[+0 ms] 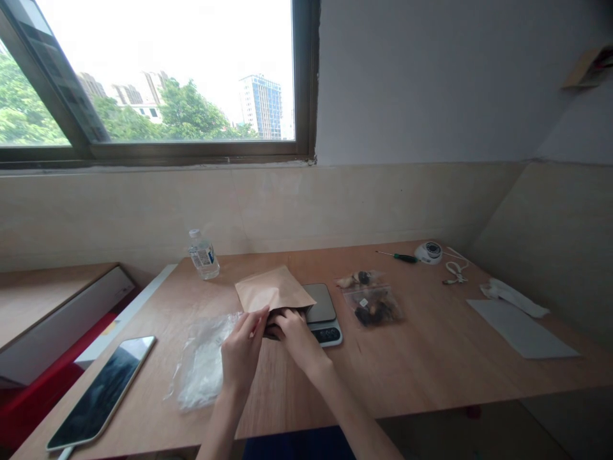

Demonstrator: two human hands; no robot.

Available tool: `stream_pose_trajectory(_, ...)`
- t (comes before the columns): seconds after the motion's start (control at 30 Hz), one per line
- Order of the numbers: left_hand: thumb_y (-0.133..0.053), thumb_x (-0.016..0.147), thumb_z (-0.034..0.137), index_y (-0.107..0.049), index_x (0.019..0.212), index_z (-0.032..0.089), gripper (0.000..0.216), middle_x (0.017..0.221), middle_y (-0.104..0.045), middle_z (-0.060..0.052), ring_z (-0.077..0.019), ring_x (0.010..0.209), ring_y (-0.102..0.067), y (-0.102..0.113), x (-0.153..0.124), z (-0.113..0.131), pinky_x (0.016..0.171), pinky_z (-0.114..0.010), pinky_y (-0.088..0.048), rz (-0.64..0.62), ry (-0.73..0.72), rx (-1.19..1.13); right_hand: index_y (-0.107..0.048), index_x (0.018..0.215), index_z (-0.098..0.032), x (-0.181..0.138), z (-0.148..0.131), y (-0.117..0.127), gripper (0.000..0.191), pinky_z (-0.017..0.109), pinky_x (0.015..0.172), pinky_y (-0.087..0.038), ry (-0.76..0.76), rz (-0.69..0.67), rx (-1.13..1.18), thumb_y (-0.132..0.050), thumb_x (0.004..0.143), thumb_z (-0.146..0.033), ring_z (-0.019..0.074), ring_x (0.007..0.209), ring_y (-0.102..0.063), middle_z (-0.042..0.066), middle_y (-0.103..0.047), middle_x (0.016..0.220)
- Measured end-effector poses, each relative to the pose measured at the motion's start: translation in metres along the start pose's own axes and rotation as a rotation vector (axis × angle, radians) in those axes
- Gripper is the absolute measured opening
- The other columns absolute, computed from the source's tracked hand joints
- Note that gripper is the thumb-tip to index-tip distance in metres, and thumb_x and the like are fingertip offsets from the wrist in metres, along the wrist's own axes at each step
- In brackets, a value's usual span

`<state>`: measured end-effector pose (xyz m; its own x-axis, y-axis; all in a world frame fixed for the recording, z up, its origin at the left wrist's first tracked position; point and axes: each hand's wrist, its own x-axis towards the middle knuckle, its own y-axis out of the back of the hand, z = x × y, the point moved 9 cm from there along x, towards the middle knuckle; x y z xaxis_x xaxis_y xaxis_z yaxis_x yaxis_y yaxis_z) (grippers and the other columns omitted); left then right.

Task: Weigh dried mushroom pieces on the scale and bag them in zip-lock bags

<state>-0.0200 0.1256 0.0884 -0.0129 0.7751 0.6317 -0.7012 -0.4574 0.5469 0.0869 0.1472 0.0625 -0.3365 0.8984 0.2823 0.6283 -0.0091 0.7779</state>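
Observation:
A brown kraft paper bag (274, 289) lies tilted over a kitchen scale (324, 305), its mouth towards me. My left hand (242, 348) pinches the near edge of that mouth between thumb and fingers. The fingers of my right hand (297, 337) reach into the opening, so their tips are hidden and I cannot see whether they hold anything. The scale's dark panel shows beside my right wrist. Just left of my left hand is a crumpled clear plastic bag (204, 367) with whitish contents. To the right of the scale are small zip bags (374, 308) holding dark and pale pieces.
A water bottle (204, 257) stands at the back left, and a phone (106, 391) lies near the front left. Towards the far right are a green-handled screwdriver (405, 258), a white dome camera (429, 253) with cable, a white sheet (524, 332) and a white packet (512, 298).

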Motion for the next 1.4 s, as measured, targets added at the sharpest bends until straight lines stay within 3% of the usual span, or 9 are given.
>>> stream_pose_trajectory(0.2,-0.047,0.089,0.037,-0.066,0.1,0.023,0.026,0.089,-0.068,-0.002,-0.0121,0.07,-0.064,-0.004,0.001,0.001,0.062,-0.019,-0.049,-0.014,-0.008,0.004,-0.066,0.096,-0.021,-0.006,0.001,0.014,0.013,0.033,0.088,-0.042,0.133,0.017,-0.051,-0.058,0.086,-0.019,0.019,0.1,-0.057,0.004,-0.064,0.102)
stream_pose_trajectory(0.5,-0.046,0.089,0.039,-0.066,0.098,0.023,0.027,0.089,-0.069,-0.002,-0.0112,0.066,-0.064,-0.007,0.008,0.005,0.058,-0.018,-0.047,-0.025,0.0,0.048,-0.067,0.085,-0.02,-0.015,0.009,0.032,0.005,0.03,0.078,-0.047,0.206,0.253,0.101,-0.064,0.081,-0.018,0.0171,0.084,-0.06,0.002,-0.064,0.086)
stream_pose_trajectory(0.73,-0.047,0.088,0.037,-0.067,0.096,0.023,0.025,0.083,-0.067,-0.001,-0.01,0.063,-0.063,0.0,0.013,0.001,0.056,-0.017,-0.045,0.012,0.012,0.101,-0.067,0.081,-0.021,-0.045,0.015,0.069,0.01,0.029,0.078,-0.05,0.137,0.451,0.46,-0.061,0.084,-0.028,0.0177,0.09,-0.063,0.003,-0.066,0.084)
stream_pose_trajectory(0.93,-0.049,0.087,0.039,-0.067,0.093,0.025,0.024,0.085,-0.068,0.0,-0.0109,0.066,-0.064,0.016,0.02,-0.016,0.059,-0.018,-0.048,0.06,0.076,0.093,-0.067,0.078,-0.02,-0.065,0.073,0.09,0.016,0.03,0.074,-0.05,-0.072,0.602,0.476,-0.062,0.081,-0.034,0.0183,0.081,-0.063,0.005,-0.067,0.083)
stream_pose_trajectory(1.07,-0.049,0.087,0.041,-0.067,0.094,0.025,0.025,0.087,-0.068,0.0,-0.0122,0.072,-0.066,0.02,0.021,-0.023,0.063,-0.019,-0.05,0.056,0.088,0.05,-0.066,0.075,-0.018,-0.043,0.102,0.078,0.018,0.028,0.067,-0.049,-0.111,0.543,0.381,-0.06,0.081,-0.034,0.0172,0.074,-0.061,0.005,-0.065,0.077)
stream_pose_trajectory(1.23,-0.049,0.086,0.042,-0.068,0.095,0.025,0.027,0.088,-0.068,-0.001,-0.0123,0.072,-0.066,0.02,0.02,-0.024,0.063,-0.02,-0.05,0.048,0.075,0.038,-0.066,0.077,-0.018,-0.007,0.111,0.049,0.013,0.029,0.072,-0.048,-0.041,0.362,0.276,-0.057,0.082,-0.025,0.0168,0.077,-0.062,0.003,-0.064,0.08)
stream_pose_trajectory(1.4,-0.049,0.086,0.043,-0.068,0.094,0.025,0.028,0.088,-0.069,-0.001,-0.0126,0.071,-0.066,0.021,0.024,-0.027,0.063,-0.02,-0.051,0.05,0.08,0.019,-0.063,0.103,-0.021,-0.007,0.122,0.041,0.024,0.033,0.09,-0.045,-0.02,0.365,0.211,-0.055,0.081,-0.018,0.019,0.104,-0.057,0.007,-0.059,0.111)
